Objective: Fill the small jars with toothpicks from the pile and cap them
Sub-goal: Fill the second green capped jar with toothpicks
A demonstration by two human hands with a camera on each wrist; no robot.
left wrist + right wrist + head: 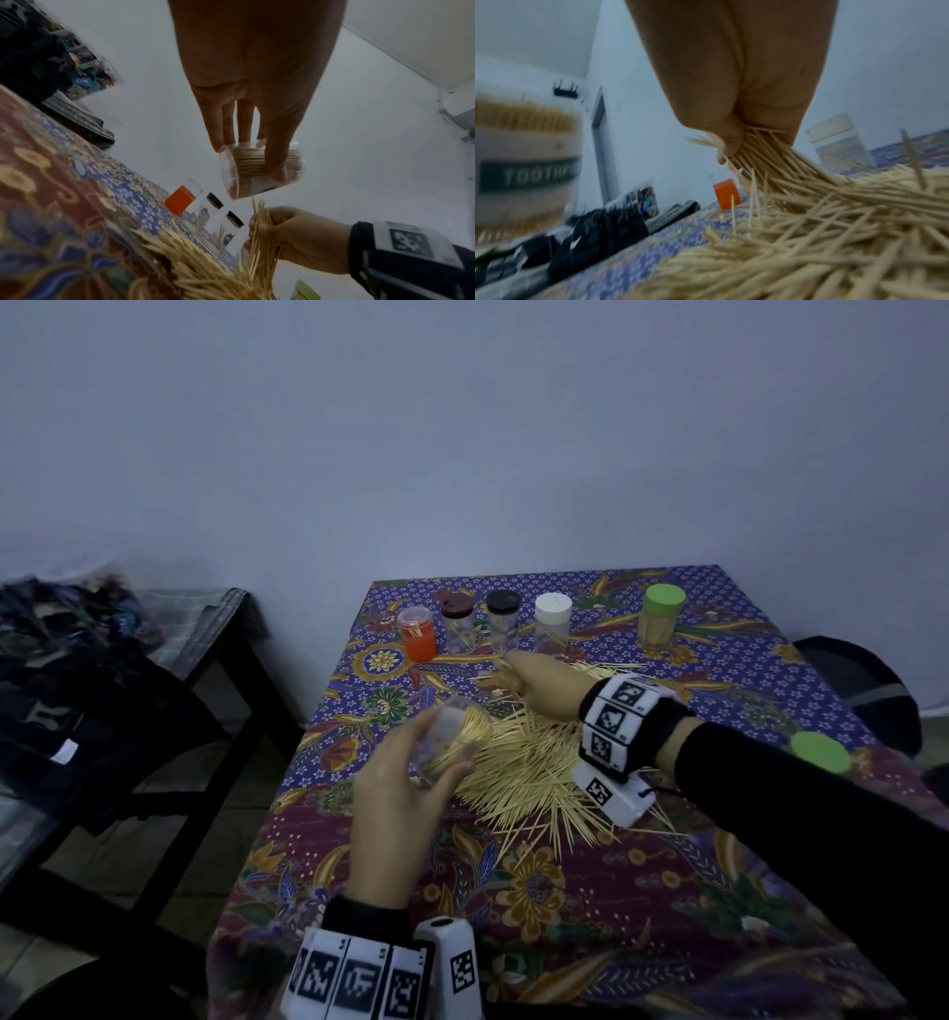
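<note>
Left hand (398, 806) around tilted jar (452, 742)

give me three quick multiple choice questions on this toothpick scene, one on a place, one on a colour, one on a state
1. Where is the loose green lid?
A. on the table's right side
B. on the orange jar
C. on the floor

2. What colour is the lid of the full jar at the back right?
A. black
B. white
C. green

3. What does the right hand hold?
A. a lid
B. a bunch of toothpicks
C. nothing

Key: 1 A, it lies alone on the cloth; 2 C, green cap; 3 B, fingers curl round toothpicks.
</note>
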